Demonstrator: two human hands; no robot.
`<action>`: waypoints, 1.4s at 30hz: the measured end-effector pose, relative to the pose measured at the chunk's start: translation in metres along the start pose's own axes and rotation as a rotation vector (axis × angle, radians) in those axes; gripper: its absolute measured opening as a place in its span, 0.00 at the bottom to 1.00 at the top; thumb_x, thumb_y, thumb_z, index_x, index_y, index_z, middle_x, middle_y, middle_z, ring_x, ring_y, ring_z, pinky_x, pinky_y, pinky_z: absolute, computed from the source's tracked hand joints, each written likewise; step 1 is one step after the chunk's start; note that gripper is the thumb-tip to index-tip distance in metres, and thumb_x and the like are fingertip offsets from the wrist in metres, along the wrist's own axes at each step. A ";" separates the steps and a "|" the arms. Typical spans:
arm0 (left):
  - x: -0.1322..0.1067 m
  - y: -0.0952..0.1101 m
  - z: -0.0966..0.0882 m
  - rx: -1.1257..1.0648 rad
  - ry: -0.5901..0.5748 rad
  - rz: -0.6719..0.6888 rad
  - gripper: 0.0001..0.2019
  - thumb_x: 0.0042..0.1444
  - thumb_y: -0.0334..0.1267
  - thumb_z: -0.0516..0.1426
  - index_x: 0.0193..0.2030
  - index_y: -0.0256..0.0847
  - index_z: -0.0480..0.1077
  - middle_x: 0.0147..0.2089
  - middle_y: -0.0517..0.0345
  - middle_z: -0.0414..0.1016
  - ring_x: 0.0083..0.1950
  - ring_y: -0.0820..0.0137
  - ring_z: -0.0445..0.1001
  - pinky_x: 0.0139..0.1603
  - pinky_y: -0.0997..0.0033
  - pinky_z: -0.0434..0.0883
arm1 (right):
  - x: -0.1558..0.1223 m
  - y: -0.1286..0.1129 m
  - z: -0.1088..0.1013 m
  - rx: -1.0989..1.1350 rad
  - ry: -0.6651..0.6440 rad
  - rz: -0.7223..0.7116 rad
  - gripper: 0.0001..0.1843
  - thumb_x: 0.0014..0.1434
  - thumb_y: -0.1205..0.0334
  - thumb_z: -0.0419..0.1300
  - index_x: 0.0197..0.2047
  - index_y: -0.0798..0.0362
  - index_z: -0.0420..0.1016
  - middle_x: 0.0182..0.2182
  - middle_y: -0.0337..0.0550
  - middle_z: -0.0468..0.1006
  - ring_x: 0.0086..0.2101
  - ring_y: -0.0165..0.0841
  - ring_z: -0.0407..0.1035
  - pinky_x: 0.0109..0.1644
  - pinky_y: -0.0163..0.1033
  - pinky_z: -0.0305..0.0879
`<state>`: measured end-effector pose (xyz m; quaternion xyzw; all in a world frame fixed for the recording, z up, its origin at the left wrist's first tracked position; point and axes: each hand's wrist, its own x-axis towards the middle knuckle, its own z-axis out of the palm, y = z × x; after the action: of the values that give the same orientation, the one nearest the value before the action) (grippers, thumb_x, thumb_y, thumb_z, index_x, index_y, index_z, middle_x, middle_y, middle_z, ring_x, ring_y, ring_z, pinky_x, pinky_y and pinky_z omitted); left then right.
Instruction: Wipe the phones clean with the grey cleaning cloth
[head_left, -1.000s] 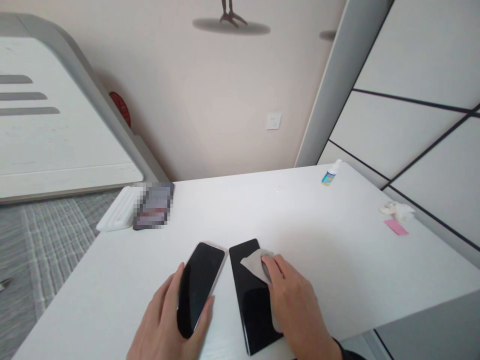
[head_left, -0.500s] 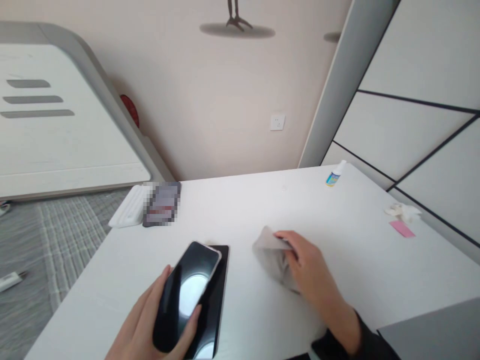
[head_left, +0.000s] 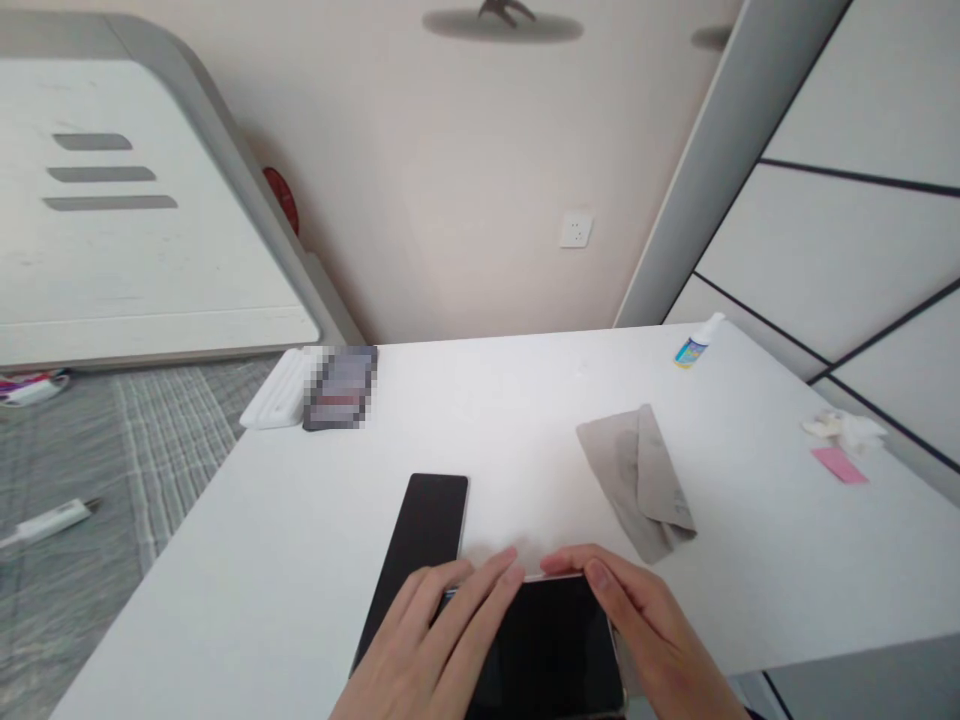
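Note:
Both my hands grip a black-screened smartphone point(head_left: 547, 650) with a light metal edge, low in the view. My left hand point(head_left: 435, 640) holds its left side, and my right hand point(head_left: 637, 620) holds its upper right corner. Just left of it, a second black phone point(head_left: 424, 530) lies flat on the white table point(head_left: 480, 420), its lower end hidden behind my left hand. A folded grey microfibre cloth point(head_left: 637, 480) lies to the right of my right hand, not touching it.
A small spray bottle point(head_left: 694, 345) stands at the table's far right. Tissue point(head_left: 840, 430) and a pink slip point(head_left: 840, 465) lie near the right edge. A white case point(head_left: 277, 390) and a pixelated item point(head_left: 341, 388) sit at the back left. A white cable point(head_left: 45, 522) lies on the floor.
My right hand has let go of the cloth, which now lies flat on the table. Both hands now hold the phone, which has moved right, off the flat black phone.

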<state>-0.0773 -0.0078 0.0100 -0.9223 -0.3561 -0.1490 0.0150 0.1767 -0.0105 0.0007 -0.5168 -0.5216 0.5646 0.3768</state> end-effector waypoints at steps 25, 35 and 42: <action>-0.007 -0.014 -0.021 -0.065 0.017 0.086 0.31 0.70 0.58 0.56 0.70 0.39 0.66 0.59 0.51 0.77 0.58 0.60 0.73 0.61 0.62 0.70 | 0.005 0.000 -0.003 0.510 -0.347 0.026 0.13 0.64 0.54 0.73 0.50 0.49 0.87 0.45 0.47 0.88 0.43 0.30 0.84 0.45 0.24 0.73; -0.010 -0.015 -0.015 -0.088 0.038 0.046 0.35 0.67 0.60 0.58 0.72 0.39 0.63 0.59 0.49 0.78 0.59 0.60 0.75 0.61 0.62 0.74 | 0.010 0.004 -0.003 0.556 -0.354 -0.024 0.17 0.62 0.47 0.73 0.50 0.46 0.88 0.45 0.46 0.88 0.45 0.33 0.84 0.49 0.28 0.76; -0.007 -0.014 -0.016 -0.149 0.030 0.005 0.38 0.63 0.59 0.63 0.73 0.42 0.62 0.58 0.47 0.79 0.57 0.58 0.77 0.58 0.59 0.78 | 0.012 0.004 -0.006 0.518 -0.368 0.011 0.19 0.63 0.47 0.72 0.51 0.51 0.86 0.45 0.49 0.88 0.46 0.35 0.84 0.49 0.32 0.76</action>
<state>-0.0960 -0.0037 0.0221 -0.9194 -0.3416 -0.1889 -0.0480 0.1805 0.0020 -0.0050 -0.2956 -0.4172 0.7648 0.3920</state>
